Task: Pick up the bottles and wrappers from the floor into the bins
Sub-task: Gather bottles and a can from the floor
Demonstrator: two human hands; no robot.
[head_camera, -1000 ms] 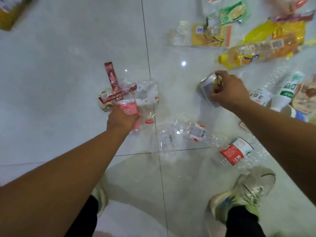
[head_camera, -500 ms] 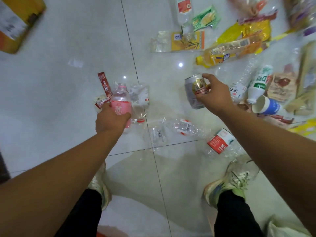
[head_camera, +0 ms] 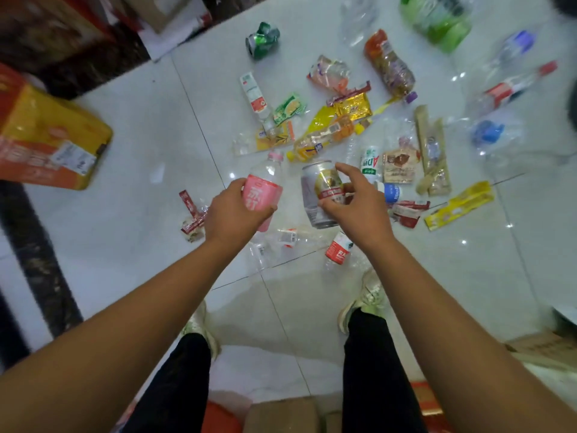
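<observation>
My left hand (head_camera: 232, 214) grips a clear bottle with a pink label (head_camera: 263, 185), held upright above the floor. My right hand (head_camera: 359, 204) holds a silver drink can (head_camera: 318, 195) with a gold and red label, fingers curled round its side. The two objects are side by side, a small gap between them. Below my hands, crushed clear bottles (head_camera: 281, 242) and a red-labelled bottle (head_camera: 338, 251) lie on the white tiles. Red wrappers (head_camera: 190, 214) lie left of my left hand.
Several bottles and wrappers are scattered further out: a yellow bottle (head_camera: 321, 139), a green can (head_camera: 262, 40), a green bottle (head_camera: 437, 20), a yellow wrapper (head_camera: 459, 204). An orange-yellow carton (head_camera: 46, 142) stands at the left. Cardboard boxes (head_camera: 281, 414) sit by my feet.
Both hands have lifted off the floor with the pink-labelled bottle and the can and come closer together. My view has risen and tilted, showing more litter further out.
</observation>
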